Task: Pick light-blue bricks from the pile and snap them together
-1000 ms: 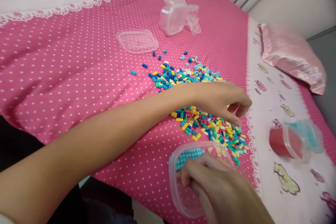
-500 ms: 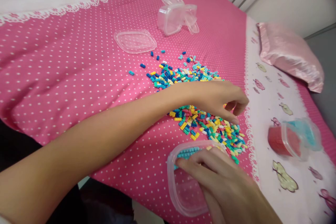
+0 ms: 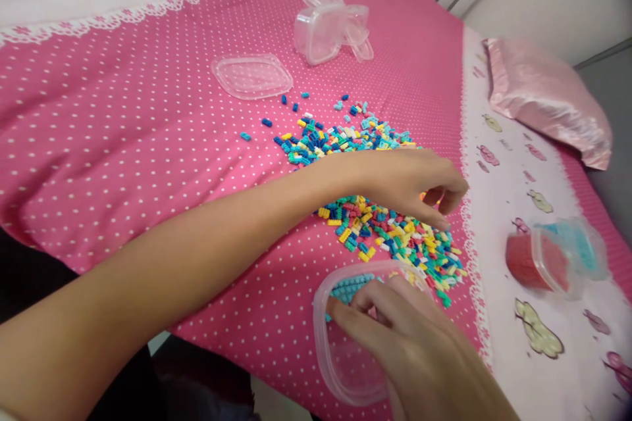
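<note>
A heap of small toy bricks point(image 3: 415, 237) in blue, green, yellow, red and white lies on the pink dotted bedspread. Over it hovers my left hand point(image 3: 419, 184), palm down, fingers curved with a gap between thumb and index finger; the other fingertips are hidden. A clear plastic container point(image 3: 323, 355) stands in front of me. My right hand point(image 3: 405, 335) reaches into it, fingers bent, one tip against light-blue toy bricks point(image 3: 351, 287) set in tight rows at its far side. The rest of the right hand's grip is hidden.
Farther back lie a clear lid point(image 3: 253, 76) and empty clear containers point(image 3: 323, 29). On the right are a container of red pieces point(image 3: 530, 262), another with light-blue pieces point(image 3: 582, 247), and a shiny pink pillow point(image 3: 548, 102). Several stray bricks lie beyond the heap.
The view has shifted very slightly. Both hands keep nearly the same pose and place, the left over the heap, the right in the container.
</note>
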A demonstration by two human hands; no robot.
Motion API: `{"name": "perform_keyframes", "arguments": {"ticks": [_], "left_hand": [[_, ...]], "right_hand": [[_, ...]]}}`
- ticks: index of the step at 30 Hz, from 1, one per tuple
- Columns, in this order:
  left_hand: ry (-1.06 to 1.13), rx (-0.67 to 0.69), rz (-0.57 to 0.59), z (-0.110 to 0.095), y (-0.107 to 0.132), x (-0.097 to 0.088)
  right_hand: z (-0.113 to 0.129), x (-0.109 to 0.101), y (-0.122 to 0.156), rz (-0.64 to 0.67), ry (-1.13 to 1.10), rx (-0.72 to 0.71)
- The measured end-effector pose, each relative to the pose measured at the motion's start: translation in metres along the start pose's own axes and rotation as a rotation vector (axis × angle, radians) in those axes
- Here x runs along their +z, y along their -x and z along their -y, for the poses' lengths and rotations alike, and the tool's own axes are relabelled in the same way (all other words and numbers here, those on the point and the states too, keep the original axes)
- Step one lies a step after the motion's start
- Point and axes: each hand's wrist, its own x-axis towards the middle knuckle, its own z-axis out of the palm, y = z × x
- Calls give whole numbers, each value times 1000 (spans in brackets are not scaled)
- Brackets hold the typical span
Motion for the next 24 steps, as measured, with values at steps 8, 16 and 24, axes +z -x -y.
{"name": "perform_keyframes", "arguments": {"ticks": [8, 16, 24], "left_hand": [[3, 7, -8, 0, 1, 0], [37, 30, -40, 3, 1, 2], [26, 21, -15, 1, 1, 1]], "right_hand": [[-6, -1, -2, -20, 79, -16], [-3, 5, 0, -25, 90, -4], [-6, -4, 1, 0, 53, -13]]}}
